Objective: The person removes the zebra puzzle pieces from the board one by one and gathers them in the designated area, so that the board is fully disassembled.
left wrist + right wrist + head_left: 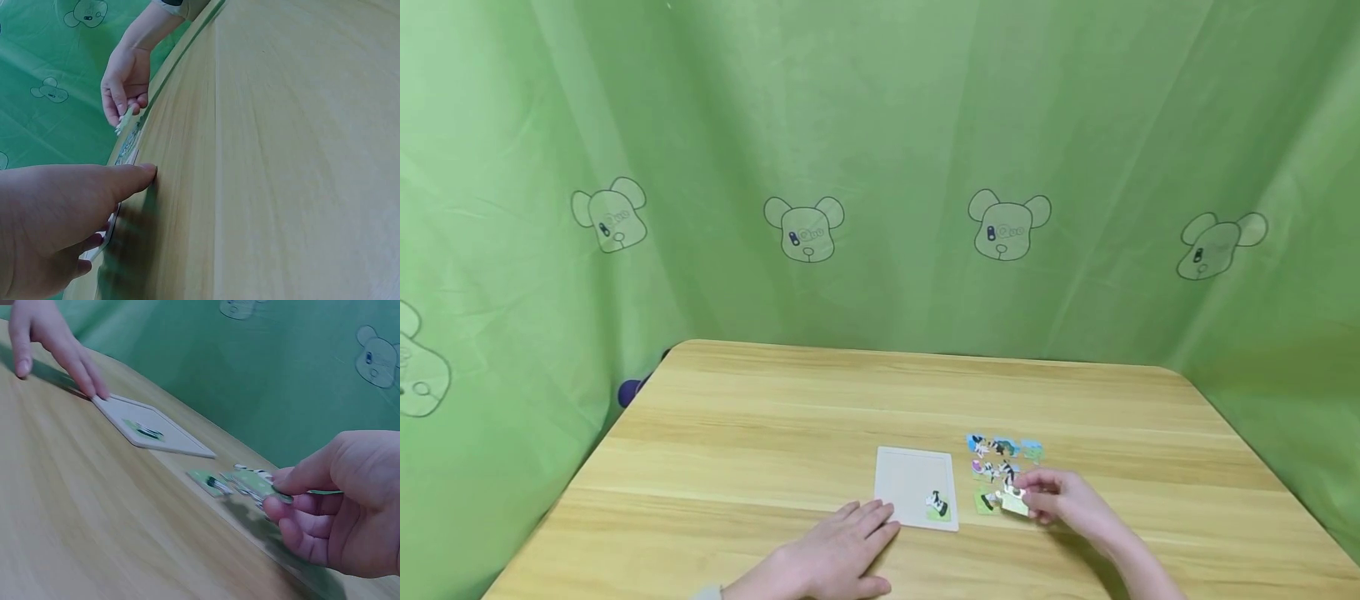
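Observation:
My right hand [1063, 502] pinches a light green jigsaw puzzle piece [253, 484] between thumb and fingers, held just above the table. Under and beside it lie several loose puzzle pieces [1004, 447] with black-and-white animal and blue-green prints. One green piece [209, 483] lies nearest the tray. With fingers straight, my left hand [840, 553] rests at the lower left corner of a white puzzle tray [906, 479]. A single puzzle piece [937, 505] with a black-and-white figure sits in the tray's lower right corner. The held piece's printed side is partly covered by my fingers.
The wood-grain table [760, 417] extends around the tray and pieces. Behind it hangs a green curtain [895, 108] printed with bear heads. Past the table's left edge shows a small purple object [628, 392].

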The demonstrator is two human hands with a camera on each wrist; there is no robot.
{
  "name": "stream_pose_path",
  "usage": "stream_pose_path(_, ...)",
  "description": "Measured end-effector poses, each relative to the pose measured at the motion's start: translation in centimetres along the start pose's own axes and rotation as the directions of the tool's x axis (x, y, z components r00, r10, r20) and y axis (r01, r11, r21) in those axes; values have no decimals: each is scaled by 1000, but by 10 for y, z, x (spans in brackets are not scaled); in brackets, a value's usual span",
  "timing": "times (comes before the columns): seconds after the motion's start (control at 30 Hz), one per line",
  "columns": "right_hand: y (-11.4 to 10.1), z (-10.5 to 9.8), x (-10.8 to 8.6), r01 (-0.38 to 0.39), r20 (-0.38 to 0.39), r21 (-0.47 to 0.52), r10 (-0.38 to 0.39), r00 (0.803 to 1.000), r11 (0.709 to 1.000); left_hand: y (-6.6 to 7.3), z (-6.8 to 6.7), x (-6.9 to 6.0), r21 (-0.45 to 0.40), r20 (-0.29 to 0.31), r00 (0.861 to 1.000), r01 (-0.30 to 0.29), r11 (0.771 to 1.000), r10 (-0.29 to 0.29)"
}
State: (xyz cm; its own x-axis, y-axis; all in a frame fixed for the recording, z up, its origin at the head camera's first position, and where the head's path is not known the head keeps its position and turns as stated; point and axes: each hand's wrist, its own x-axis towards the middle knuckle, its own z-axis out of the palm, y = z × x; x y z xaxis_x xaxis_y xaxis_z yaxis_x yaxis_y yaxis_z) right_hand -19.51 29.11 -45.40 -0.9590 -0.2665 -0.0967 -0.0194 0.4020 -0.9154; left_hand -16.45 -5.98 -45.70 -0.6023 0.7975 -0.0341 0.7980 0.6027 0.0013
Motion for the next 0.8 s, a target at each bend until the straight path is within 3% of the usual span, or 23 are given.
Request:
stream_pose_path(0.27,9,-8,-2,-36,10,-49,37,999,998,-1,1,1,-15,16,1000,16,1000,-16)
stream_pose_path(0.8,11,-1,-2,-90,-130,-193,66,989,977,-2,1,1,-39,18,1000,19,999,-18)
